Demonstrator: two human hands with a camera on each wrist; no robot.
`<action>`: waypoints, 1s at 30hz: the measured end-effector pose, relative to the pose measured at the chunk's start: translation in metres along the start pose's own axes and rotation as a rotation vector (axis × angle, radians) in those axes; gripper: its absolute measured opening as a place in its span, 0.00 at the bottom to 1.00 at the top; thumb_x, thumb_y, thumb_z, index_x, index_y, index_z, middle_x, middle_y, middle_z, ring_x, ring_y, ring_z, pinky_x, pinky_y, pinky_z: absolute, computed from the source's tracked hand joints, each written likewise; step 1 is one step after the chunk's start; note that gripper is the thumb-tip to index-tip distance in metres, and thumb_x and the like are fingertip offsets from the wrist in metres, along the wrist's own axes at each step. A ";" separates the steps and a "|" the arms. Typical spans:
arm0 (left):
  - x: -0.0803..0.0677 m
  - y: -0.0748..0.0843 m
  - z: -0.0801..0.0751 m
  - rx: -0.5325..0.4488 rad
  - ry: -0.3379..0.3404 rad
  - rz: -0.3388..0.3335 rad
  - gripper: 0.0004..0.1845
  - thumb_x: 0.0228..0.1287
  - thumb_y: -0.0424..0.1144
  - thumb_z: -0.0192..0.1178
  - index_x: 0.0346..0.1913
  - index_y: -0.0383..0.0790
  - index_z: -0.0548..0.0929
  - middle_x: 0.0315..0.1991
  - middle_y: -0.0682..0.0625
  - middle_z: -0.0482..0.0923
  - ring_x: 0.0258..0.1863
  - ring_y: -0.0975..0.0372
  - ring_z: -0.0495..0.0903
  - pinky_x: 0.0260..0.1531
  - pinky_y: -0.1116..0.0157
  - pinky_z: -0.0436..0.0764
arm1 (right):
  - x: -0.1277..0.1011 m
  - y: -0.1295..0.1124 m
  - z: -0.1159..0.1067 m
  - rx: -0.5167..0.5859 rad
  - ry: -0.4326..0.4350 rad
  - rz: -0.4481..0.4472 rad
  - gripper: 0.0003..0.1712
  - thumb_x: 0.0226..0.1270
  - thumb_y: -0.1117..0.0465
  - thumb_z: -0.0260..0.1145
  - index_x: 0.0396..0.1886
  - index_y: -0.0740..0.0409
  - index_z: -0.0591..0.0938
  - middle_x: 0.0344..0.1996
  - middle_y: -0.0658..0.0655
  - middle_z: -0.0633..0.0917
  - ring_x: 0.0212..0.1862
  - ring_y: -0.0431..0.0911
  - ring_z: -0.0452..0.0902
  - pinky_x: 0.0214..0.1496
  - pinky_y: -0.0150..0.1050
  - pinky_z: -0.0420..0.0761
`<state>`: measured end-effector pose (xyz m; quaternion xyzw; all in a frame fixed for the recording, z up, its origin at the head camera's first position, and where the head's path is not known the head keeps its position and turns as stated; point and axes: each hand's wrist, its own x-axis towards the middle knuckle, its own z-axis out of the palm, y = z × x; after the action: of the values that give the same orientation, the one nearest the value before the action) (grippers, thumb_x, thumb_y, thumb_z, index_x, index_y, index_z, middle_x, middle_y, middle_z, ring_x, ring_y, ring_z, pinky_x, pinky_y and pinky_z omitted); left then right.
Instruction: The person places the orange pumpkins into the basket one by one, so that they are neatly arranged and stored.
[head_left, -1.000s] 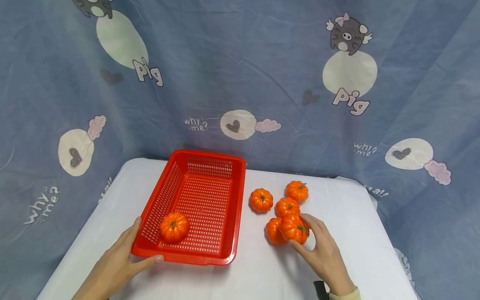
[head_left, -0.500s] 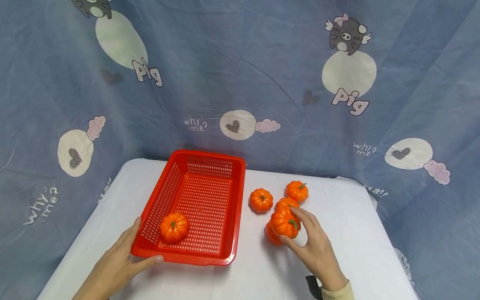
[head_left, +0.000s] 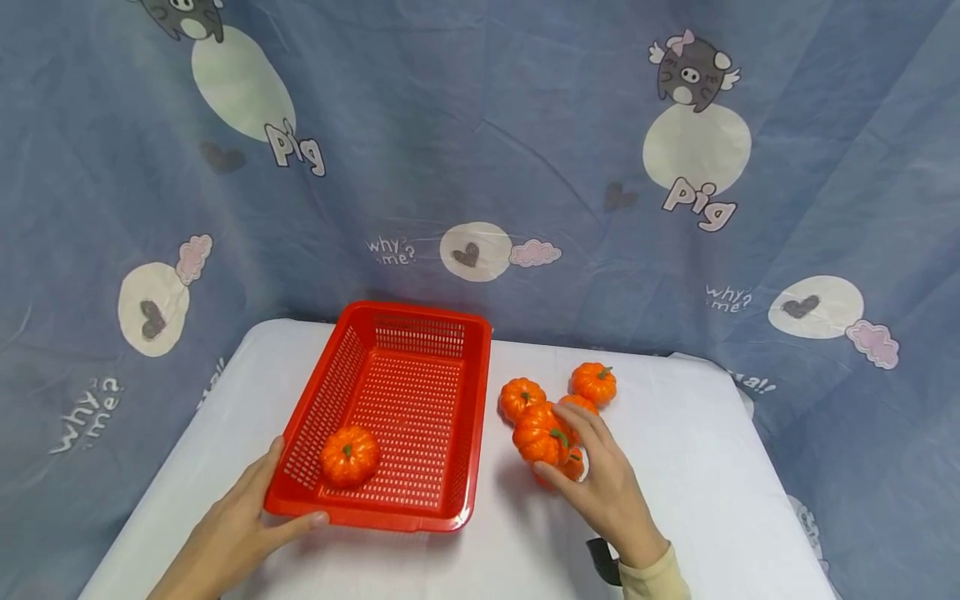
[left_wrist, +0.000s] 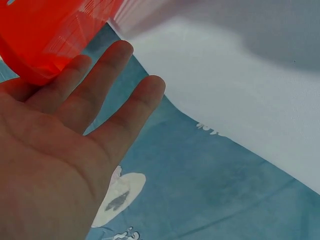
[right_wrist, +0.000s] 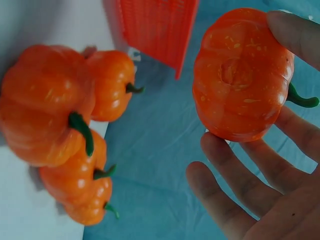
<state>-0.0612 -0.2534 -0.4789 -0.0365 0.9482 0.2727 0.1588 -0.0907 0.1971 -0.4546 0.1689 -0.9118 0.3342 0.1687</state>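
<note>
My left hand rests at the near left corner of a red perforated plastic basket, thumb along the front rim. In the left wrist view, its other fingers stretch out nearly straight beside the basket wall. One small orange pumpkin sits inside at the near left. My right hand holds another pumpkin between thumb and fingers, raised over the table. Its underside faces the right wrist camera, green stem toward the palm. Below it, the held pumpkin partly hides one pumpkin.
More small pumpkins lie right of the basket: one close to its side, one farther back, one partly behind my right hand. A white cloth covers the table. A blue printed curtain hangs behind and around it.
My right hand has carried its pumpkin left and slightly away from me, toward the basket. My left hand and the basket have stayed in place.
</note>
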 end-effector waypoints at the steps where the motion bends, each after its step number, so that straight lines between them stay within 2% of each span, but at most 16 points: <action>1: -0.001 0.000 0.000 0.000 0.005 0.005 0.74 0.48 0.80 0.61 0.81 0.43 0.29 0.76 0.28 0.50 0.66 0.32 0.64 0.53 0.29 0.72 | 0.001 -0.001 0.001 0.000 -0.001 -0.003 0.44 0.53 0.48 0.82 0.70 0.48 0.75 0.67 0.48 0.75 0.67 0.45 0.72 0.68 0.47 0.74; 6: -0.002 -0.002 0.001 0.010 0.044 0.048 0.75 0.46 0.81 0.61 0.81 0.41 0.31 0.75 0.28 0.52 0.66 0.32 0.64 0.52 0.29 0.72 | 0.002 -0.005 0.006 0.016 0.010 -0.044 0.45 0.51 0.50 0.84 0.70 0.51 0.76 0.66 0.49 0.75 0.67 0.46 0.72 0.70 0.40 0.71; 9: -0.001 -0.002 0.001 0.019 0.061 0.063 0.75 0.46 0.81 0.61 0.81 0.39 0.33 0.74 0.28 0.54 0.66 0.32 0.65 0.52 0.29 0.73 | 0.004 -0.008 0.008 0.027 0.016 -0.066 0.46 0.51 0.51 0.84 0.70 0.50 0.75 0.66 0.48 0.75 0.68 0.47 0.71 0.70 0.43 0.72; 13: 0.000 -0.001 0.001 0.004 0.021 0.018 0.74 0.47 0.81 0.61 0.81 0.42 0.31 0.75 0.28 0.51 0.65 0.32 0.64 0.52 0.29 0.72 | 0.005 -0.011 0.012 0.017 0.018 -0.082 0.46 0.50 0.51 0.84 0.70 0.47 0.75 0.66 0.48 0.75 0.68 0.48 0.71 0.66 0.52 0.76; 16: 0.000 -0.001 0.000 -0.003 -0.012 -0.014 0.74 0.47 0.81 0.61 0.81 0.43 0.28 0.76 0.28 0.49 0.65 0.32 0.63 0.52 0.29 0.71 | 0.005 -0.014 0.014 0.021 0.001 -0.080 0.46 0.52 0.49 0.84 0.71 0.46 0.74 0.67 0.48 0.74 0.67 0.48 0.72 0.64 0.54 0.78; 19: -0.001 -0.002 0.000 0.005 -0.006 -0.004 0.75 0.47 0.81 0.61 0.81 0.42 0.29 0.76 0.28 0.50 0.65 0.32 0.64 0.53 0.29 0.71 | 0.005 -0.018 0.017 0.040 -0.028 -0.085 0.45 0.54 0.48 0.82 0.71 0.46 0.74 0.68 0.48 0.73 0.66 0.47 0.73 0.63 0.53 0.78; 26: -0.002 -0.002 0.001 0.004 0.054 0.050 0.75 0.45 0.81 0.62 0.82 0.42 0.32 0.75 0.29 0.53 0.67 0.33 0.64 0.52 0.29 0.72 | 0.014 -0.020 0.024 0.055 -0.055 -0.151 0.45 0.55 0.46 0.81 0.72 0.50 0.74 0.68 0.51 0.74 0.66 0.47 0.74 0.63 0.50 0.79; 30: -0.001 -0.003 0.002 -0.007 0.016 0.015 0.75 0.46 0.80 0.62 0.81 0.44 0.30 0.76 0.28 0.51 0.67 0.33 0.63 0.52 0.29 0.73 | 0.018 -0.021 0.027 0.062 -0.067 -0.168 0.45 0.56 0.46 0.81 0.72 0.48 0.73 0.68 0.50 0.74 0.66 0.46 0.74 0.63 0.48 0.79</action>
<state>-0.0589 -0.2548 -0.4813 -0.0322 0.9488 0.2767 0.1490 -0.1027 0.1604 -0.4549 0.2608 -0.8888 0.3412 0.1602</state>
